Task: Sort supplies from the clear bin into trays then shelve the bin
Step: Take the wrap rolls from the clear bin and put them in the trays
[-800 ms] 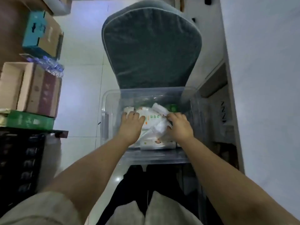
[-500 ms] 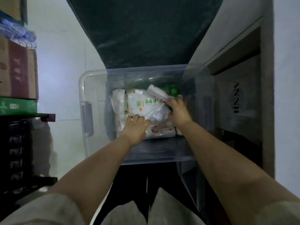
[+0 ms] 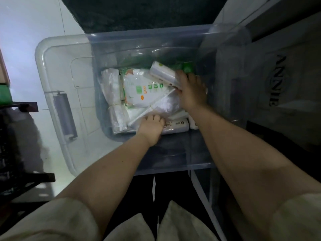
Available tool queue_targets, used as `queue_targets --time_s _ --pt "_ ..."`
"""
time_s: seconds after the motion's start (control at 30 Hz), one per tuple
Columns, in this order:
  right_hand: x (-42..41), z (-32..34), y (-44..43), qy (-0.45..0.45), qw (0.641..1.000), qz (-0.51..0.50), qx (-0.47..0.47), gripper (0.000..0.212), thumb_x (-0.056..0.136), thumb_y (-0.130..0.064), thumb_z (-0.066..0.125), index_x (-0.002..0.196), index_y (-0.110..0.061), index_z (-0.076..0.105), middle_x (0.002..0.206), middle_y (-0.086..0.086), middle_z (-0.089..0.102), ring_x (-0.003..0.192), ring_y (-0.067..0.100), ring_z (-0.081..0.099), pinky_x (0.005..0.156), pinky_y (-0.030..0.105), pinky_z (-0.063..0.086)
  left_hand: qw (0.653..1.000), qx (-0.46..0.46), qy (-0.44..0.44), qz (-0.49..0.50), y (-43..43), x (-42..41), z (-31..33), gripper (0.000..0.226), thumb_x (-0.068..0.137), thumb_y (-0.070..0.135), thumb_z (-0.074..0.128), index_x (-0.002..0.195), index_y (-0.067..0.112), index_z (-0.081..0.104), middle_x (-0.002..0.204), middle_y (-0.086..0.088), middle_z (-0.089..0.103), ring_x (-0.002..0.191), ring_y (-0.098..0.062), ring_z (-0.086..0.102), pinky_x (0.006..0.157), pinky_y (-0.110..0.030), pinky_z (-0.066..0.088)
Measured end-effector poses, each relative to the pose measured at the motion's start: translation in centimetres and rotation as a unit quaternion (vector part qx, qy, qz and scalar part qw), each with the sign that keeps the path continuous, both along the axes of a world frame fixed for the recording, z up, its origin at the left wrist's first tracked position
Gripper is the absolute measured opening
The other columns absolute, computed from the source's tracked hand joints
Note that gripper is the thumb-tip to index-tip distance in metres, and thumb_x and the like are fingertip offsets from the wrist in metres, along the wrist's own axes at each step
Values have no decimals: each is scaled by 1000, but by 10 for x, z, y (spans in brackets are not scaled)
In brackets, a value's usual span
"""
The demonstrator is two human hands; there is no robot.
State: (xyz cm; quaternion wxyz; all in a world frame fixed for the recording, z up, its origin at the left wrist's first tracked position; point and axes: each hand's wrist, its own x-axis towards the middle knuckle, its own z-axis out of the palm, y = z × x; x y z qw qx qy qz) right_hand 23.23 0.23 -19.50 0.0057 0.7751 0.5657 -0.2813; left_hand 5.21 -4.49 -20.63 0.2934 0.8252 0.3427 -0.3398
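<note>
The clear bin (image 3: 57,80) sits in front of me with both my arms reaching into it. Inside lie several white packets: a flat pack with green and orange print (image 3: 139,89), a clear plastic bag (image 3: 166,105) over it, wrapped white bundles (image 3: 111,87) at the left, and a small white roll (image 3: 162,72) at the back. My left hand (image 3: 152,126) grips the near edge of the clear plastic bag. My right hand (image 3: 191,91) presses on the bag's right side beside the white roll; its fingertips are partly hidden.
A dark green padded chair back (image 3: 142,13) rises behind the bin. A black rack (image 3: 15,145) stands at the left over white floor tiles. A dark shelf unit with a lettered box (image 3: 276,80) is at the right. A green packet (image 3: 187,66) lies at the bin's back.
My view has come closer and lower over the bin. My left hand slid toward me to the bag's near edge; my right hand stayed by the white roll.
</note>
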Motion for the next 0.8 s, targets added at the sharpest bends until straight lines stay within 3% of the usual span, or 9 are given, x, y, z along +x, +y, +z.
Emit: queue_targets --time_s 0.2,0.3,0.47,0.67,0.8 --pt "-1 57 -9 -12 999 23 45 55 86 -13 60 135 -30 43 127 12 50 113 35 44 98 42 35 997 55 -29 35 12 -5 63 54 86 25 56 136 13 40 133 -14 44 117 -34 42 89 -43 40" --pt "0 111 -7 20 996 51 64 61 84 -9 61 139 -27 41 127 13 48 115 34 41 99 43 34 993 107 -42 31 27 -12 117 55 85 28 58 136 17 40 128 -10 45 116 -31 42 87 -41 39" --pt "3 210 -19 -22 986 87 142 58 80 -14 64 135 -24 47 114 11 56 106 35 49 95 44 33 976 190 -111 14 45 -24 206 53 81 26 62 130 17 47 121 -10 49 112 -32 44 86 -43 38" --pt "-7 298 -68 -61 979 22 194 61 80 -15 69 136 -24 48 119 10 57 109 34 48 96 44 33 938 273 -209 -40 48 -34 279 51 79 28 66 127 22 52 121 -6 52 110 -29 44 86 -42 36" --pt "-27 336 -125 -132 962 -66 232 58 78 -20 74 132 -24 53 116 10 61 104 34 54 92 46 41 909 270 -299 -103 30 -37 305 50 75 27 69 124 21 57 117 -6 55 107 -30 46 87 -43 35"
